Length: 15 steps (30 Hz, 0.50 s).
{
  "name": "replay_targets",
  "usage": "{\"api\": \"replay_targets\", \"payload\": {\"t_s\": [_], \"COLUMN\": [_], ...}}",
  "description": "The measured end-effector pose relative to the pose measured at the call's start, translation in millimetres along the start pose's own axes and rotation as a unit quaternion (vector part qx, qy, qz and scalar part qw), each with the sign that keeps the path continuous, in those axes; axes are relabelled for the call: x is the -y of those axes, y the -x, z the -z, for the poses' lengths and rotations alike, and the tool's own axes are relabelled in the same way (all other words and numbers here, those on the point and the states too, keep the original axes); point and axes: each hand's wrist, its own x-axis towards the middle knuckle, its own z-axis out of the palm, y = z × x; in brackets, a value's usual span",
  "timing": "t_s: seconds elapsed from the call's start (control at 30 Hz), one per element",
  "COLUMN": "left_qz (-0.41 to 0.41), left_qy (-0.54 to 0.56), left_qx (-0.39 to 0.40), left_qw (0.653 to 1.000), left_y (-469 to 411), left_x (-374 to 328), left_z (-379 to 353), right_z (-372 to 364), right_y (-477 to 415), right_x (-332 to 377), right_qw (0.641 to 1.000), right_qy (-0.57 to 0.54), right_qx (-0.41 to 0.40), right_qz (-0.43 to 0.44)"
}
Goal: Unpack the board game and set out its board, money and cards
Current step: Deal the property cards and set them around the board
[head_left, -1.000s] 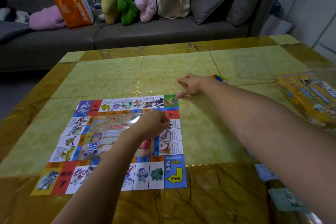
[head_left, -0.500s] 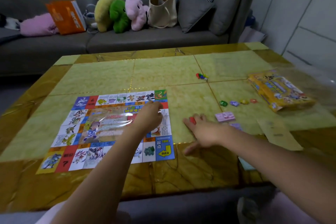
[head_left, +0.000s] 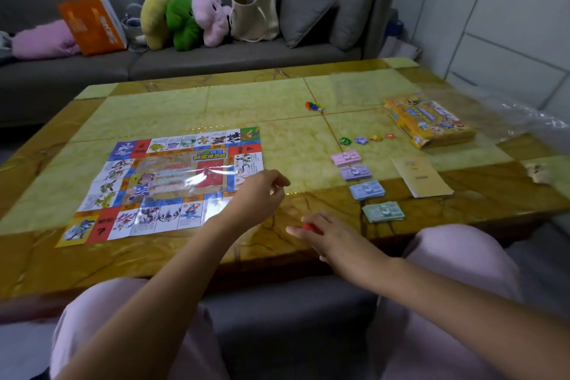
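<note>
Fingers (head_left: 297, 231) of the right hand (head_left: 328, 237) pinch a small red piece (head_left: 307, 227) near the front edge of the glossy marble table (head_left: 277, 95). Left of them, the left hand (head_left: 257, 194) hangs over the near right corner of the board (head_left: 172, 182), a shiny paper sheet lying flat. Its fingers (head_left: 277, 187) are bent inward, and I cannot tell whether they hold anything. Right of the red piece sit 4 neat rectangular stacks of money (head_left: 367, 190): pink, purple, blue and green. Beyond them lies the flat yellow cardboard box (head_left: 427, 120).
</note>
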Motion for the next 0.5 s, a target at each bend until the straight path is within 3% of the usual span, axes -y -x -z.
{"api": "replay_targets", "payload": {"t_s": [0.13, 0.17, 0.23, 0.27, 0.33, 0.4, 0.5], "left_qz": [0.07, 0.117, 0.206, 0.224, 0.206, 0.158, 0.161], "left_qy": [0.147, 0.252, 0.468, 0.519, 0.535, 0.549, 0.622], "left_qx": [0.013, 0.024, 0.065, 0.094, 0.161, 0.191, 0.117], "left_qw": [0.987, 0.96, 0.857, 0.82, 0.803, 0.798, 0.758], "left_y": [20.1, 24.5, 32.1, 34.4, 37.6, 37.5, 24.2], "left_x": [3.7, 1.3, -8.1, -12.8, -22.8, -34.7, -45.0], "left_z": [-15.4, -18.8, -23.3, -24.8, -28.0, -28.3, -20.5], "right_z": [6.1, 13.5, 25.6, 30.9, 39.6, 45.2, 50.2], "right_y": [10.9, 11.5, 9.0, 5.2, -5.1, -15.6, -32.5], "right_x": [-0.5, -0.9, -4.6, -6.7, -6.1, 0.8, 5.3], "right_qw": [0.988, 0.981, 0.967, 0.959, 0.947, 0.939, 0.948], "right_qy": [-0.131, -0.172, -0.215, -0.223, -0.237, -0.269, -0.286], "right_qx": [-0.083, -0.088, -0.118, -0.147, -0.198, -0.197, -0.139], "right_qz": [-0.001, -0.024, -0.074, -0.092, -0.094, -0.077, -0.026]}}
